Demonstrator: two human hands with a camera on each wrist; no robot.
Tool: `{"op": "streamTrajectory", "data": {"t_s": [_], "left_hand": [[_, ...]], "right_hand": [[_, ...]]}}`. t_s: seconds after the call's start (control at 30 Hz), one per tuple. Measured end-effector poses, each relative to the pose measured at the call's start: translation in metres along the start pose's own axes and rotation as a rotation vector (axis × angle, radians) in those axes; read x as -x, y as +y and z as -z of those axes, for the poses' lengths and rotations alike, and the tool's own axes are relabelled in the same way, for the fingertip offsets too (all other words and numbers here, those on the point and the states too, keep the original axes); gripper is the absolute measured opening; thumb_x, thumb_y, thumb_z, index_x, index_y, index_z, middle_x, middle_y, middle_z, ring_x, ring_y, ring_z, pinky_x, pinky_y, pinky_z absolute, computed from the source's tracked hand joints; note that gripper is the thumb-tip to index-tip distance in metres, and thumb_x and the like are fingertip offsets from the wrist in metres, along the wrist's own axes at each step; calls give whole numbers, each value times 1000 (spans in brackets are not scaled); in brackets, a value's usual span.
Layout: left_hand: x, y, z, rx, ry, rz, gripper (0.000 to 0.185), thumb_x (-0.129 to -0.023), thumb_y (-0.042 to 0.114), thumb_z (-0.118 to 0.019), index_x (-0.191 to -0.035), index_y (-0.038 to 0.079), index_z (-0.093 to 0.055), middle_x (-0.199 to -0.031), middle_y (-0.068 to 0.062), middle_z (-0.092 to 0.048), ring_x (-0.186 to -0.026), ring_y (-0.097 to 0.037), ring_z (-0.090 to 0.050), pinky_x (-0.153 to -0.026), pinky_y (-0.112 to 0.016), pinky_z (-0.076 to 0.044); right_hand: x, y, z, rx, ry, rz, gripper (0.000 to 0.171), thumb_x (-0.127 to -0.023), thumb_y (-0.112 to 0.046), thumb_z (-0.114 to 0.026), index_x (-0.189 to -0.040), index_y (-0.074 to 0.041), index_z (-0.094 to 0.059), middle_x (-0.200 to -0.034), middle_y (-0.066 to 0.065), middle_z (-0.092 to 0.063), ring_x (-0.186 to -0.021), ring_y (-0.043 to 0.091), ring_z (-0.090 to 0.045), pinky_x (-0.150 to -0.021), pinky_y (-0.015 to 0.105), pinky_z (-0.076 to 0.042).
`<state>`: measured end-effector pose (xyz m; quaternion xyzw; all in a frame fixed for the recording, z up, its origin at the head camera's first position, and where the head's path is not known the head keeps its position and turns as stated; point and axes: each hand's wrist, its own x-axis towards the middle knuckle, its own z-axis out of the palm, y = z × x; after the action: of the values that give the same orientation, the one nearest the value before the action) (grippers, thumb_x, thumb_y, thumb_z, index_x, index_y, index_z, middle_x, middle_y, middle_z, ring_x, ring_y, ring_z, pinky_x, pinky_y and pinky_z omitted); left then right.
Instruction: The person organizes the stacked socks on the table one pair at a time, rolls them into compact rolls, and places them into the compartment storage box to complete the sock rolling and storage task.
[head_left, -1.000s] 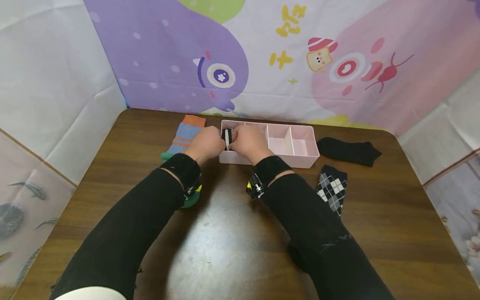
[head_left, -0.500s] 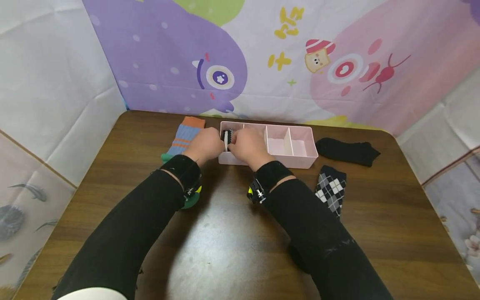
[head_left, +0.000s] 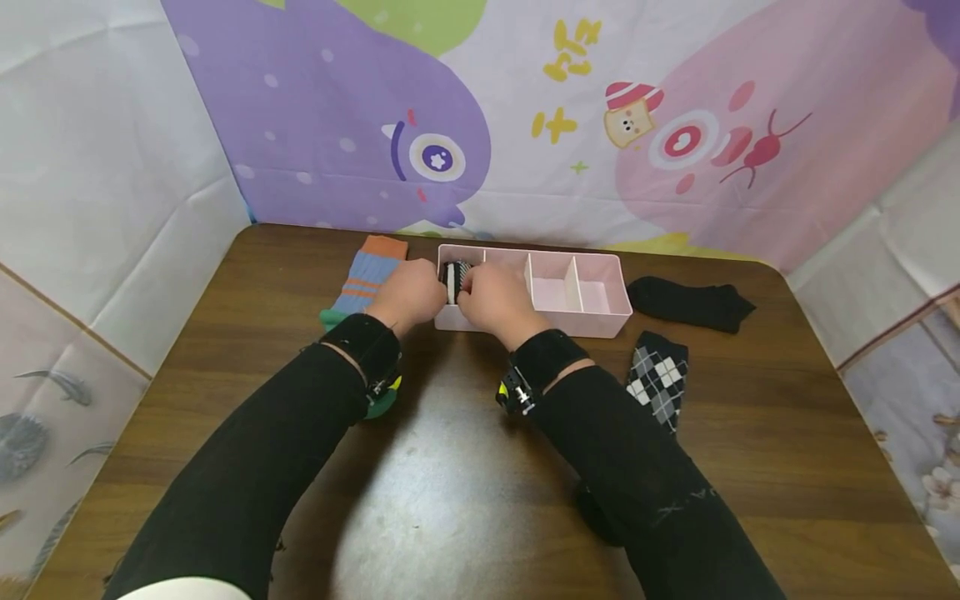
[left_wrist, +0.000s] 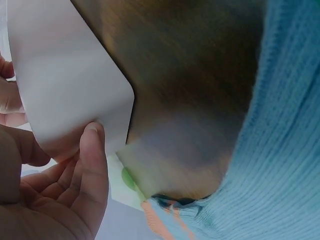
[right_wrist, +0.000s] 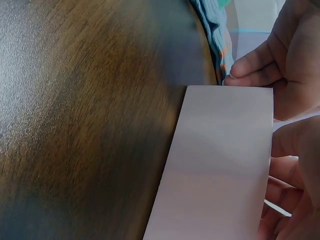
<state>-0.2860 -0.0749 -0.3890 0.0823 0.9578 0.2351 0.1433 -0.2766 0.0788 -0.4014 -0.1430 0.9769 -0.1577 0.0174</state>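
In the head view, a pink divided storage box (head_left: 532,322) stands at the back of the table. Its leftmost compartment contains a folded black-and-white striped sock (head_left: 452,283). At the box's left end, my left hand (head_left: 411,292) pinches the rim, a fingertip (left_wrist: 95,135) pressing the outer wall in the left wrist view. My right hand (head_left: 495,298) reaches over the front wall, its curled fingers holding the striped sock's right side; most of its fingertips are hidden. Beside the left hand lies a blue sock (head_left: 367,271) with orange bands and a green part, partly under that wrist.
Right of the box lies a black sock (head_left: 690,302). An argyle sock (head_left: 660,379) is in front of it, partly behind the right forearm. A dark item (head_left: 596,517) shows under that forearm. A printed cloth (head_left: 525,167) hangs behind the wooden table (head_left: 435,500).
My right hand has eased slightly right relative to the striped sock, so more of the sock shows. The left hand stays at the box's left end. The head view has shifted slightly.
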Motion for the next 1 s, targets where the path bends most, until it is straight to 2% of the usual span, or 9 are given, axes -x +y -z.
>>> {"op": "streamTrajectory", "data": {"t_s": [0.17,0.27,0.33,0.47,0.6,0.73,0.87,1.0], "left_hand": [[-2,2,0,-10,17,-15,20,-97,10,-50,-91,0,-66,-79,-8,-56,-64,-23,-49,-57,-33,-39],[-1,0,2,-22,25,-36,23,-100,12,-48,-83,1,-61,-73,-6,-49,-62,-22,-44,-57,-33,-37],[1,-4,5,-32,36,-46,27,-102,15,-47,-81,3,-59,-72,-5,-46,-62,-22,-44,-58,-34,-37],[9,-11,14,-36,55,-78,27,-104,17,-47,-85,3,-60,-73,-6,-50,-65,-23,-49,-60,-36,-41],[25,-17,24,-31,65,-114,26,-104,17,-49,-101,0,-68,-81,-9,-61,-69,-23,-55,-66,-38,-46],[46,-20,27,-47,93,-161,32,-105,20,-51,-123,0,-68,-105,-12,-70,-83,-25,-63,-79,-44,-53],[71,-19,22,-35,125,-194,29,-105,23,-55,-123,3,-68,-101,-9,-71,-80,-23,-65,-73,-42,-53],[94,-18,13,-4,132,-214,28,-104,23,-59,-122,3,-67,-99,-7,-70,-80,-21,-66,-71,-41,-54]], "right_hand": [[-1,5,1,-25,15,19,17,-96,-19,-63,-86,-11,-74,-77,1,-65,-75,21,-58,-71,37,-46],[3,9,3,-53,11,22,16,-96,-21,-62,-91,-11,-74,-84,2,-67,-78,21,-59,-69,36,-48],[7,11,6,-63,8,20,17,-97,-23,-62,-99,-11,-74,-93,3,-69,-83,21,-61,-73,37,-50],[20,13,18,-76,14,14,24,-98,-26,-62,-111,-9,-73,-111,6,-70,-99,24,-64,-87,40,-51],[40,16,30,-116,63,45,24,-96,-25,-64,-109,-7,-72,-115,9,-69,-108,28,-63,-93,43,-49],[61,16,38,-181,80,54,25,-96,-25,-65,-111,-6,-72,-116,9,-69,-111,28,-63,-97,43,-48],[81,10,39,-246,73,67,26,-98,-28,-67,-113,-6,-73,-116,8,-68,-110,25,-63,-97,42,-49],[96,-2,35,-270,58,128,24,-98,-28,-69,-112,-8,-73,-113,5,-68,-108,24,-64,-95,41,-50]]}}
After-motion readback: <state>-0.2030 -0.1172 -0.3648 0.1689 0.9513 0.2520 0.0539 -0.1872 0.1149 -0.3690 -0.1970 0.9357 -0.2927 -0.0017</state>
